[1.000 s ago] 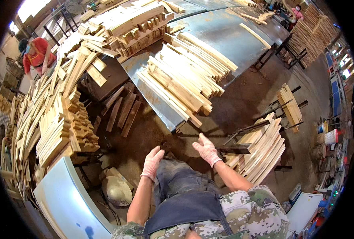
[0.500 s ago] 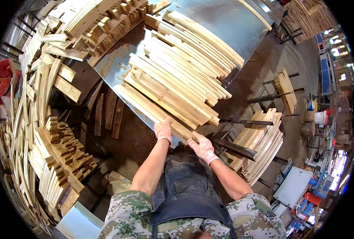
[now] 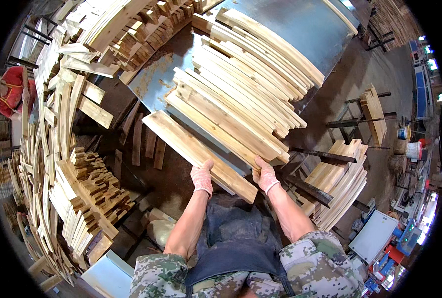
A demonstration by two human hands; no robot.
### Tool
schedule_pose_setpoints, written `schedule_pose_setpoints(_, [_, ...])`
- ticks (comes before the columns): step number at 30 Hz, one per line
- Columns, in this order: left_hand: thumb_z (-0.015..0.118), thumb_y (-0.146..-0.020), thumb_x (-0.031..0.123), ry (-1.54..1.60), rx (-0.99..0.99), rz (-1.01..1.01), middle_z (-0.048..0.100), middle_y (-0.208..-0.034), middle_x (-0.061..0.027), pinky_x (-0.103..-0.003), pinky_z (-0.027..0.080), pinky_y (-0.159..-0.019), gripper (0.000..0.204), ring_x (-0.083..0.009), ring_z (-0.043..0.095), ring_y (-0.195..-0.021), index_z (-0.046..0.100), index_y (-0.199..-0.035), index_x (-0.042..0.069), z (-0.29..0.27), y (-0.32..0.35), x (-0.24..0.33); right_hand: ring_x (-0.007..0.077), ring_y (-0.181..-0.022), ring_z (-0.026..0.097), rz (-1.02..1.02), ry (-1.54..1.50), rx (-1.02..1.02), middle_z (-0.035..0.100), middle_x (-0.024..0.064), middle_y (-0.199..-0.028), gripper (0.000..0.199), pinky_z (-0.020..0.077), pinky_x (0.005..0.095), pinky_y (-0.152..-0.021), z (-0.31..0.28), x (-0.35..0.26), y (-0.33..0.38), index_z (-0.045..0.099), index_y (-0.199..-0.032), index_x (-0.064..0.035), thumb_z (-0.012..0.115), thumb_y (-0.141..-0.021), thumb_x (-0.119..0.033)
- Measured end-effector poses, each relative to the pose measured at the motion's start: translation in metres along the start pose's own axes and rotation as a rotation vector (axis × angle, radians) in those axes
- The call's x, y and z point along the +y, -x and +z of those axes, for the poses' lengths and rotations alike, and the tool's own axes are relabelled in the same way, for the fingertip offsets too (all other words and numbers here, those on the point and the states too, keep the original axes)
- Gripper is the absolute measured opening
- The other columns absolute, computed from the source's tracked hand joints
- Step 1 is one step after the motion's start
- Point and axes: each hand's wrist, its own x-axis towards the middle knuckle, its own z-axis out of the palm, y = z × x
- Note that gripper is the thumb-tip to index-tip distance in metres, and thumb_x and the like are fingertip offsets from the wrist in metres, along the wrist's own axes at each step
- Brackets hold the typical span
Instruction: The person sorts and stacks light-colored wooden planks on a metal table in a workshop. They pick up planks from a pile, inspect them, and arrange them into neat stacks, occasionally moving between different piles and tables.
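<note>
My left hand (image 3: 201,178), in a pale pinkish work glove, grips the near edge of a wooden board (image 3: 196,151) lying slantwise at the table's near edge. A gap separates this board from the others. My right hand (image 3: 265,175), gloved alike, is closed around the near right end of a second board (image 3: 213,133), thumb on top; its lower fingers are hidden. Beyond it, many pale boards (image 3: 246,84) lie side by side in an uneven row across the metal-topped table (image 3: 310,32).
Stacked boards (image 3: 89,203) and loose strips stand at the left, with a person in red (image 3: 13,92) behind them. To the right, more boards (image 3: 338,169) rest on dark metal bars (image 3: 308,190). A grey box (image 3: 373,235) stands at the lower right.
The nearest board has come toward me, away from the row, with my left hand on it. My right hand has left that board's end and taken hold of the second board's end.
</note>
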Motion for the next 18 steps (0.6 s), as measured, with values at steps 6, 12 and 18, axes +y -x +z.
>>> schedule_pose_setpoints(6, [0.083, -0.092, 0.025, -0.401, -0.026, 0.024, 0.072, -0.095, -0.0046, -0.035, 0.056, -0.072, 0.038, -0.0163, 0.064, -0.079, 0.07, -0.119, 0.001, 0.041, -0.005, 0.026, 0.0125, -0.046, 0.042, 0.509, -0.421, -0.089, 0.045, -0.0024, -0.064, 0.042, 0.0352, 0.0258, -0.038, -0.012, -0.033, 0.027, 0.058, -0.091, -0.0204, 0.069, -0.097, -0.06])
schedule_pose_setpoints(12, [0.072, -0.104, 0.038, -0.145, -0.285, 0.038, 0.068, -0.093, -0.0005, -0.031, 0.051, -0.065, 0.037, -0.0124, 0.06, -0.074, 0.067, -0.126, 0.01, 0.083, -0.01, 0.03, 0.0143, -0.048, 0.055, 0.102, 0.248, -0.155, 0.063, 0.0078, -0.07, 0.032, 0.0399, 0.0292, -0.039, -0.032, -0.076, 0.118, 0.064, -0.103, -0.0144, 0.069, -0.104, -0.046])
schedule_pose_setpoints(18, [0.068, -0.104, 0.041, -0.215, -0.304, 0.167, 0.062, -0.152, -0.0223, -0.038, 0.043, -0.116, 0.071, -0.0303, 0.059, -0.137, 0.052, -0.155, -0.006, 0.077, -0.017, 0.025, 0.0219, -0.098, 0.071, -0.994, 0.87, 0.08, 0.073, 0.0121, -0.105, 0.07, 0.0586, 0.0359, -0.083, -0.047, -0.195, 0.041, 0.042, -0.162, 0.0021, 0.069, -0.104, -0.025])
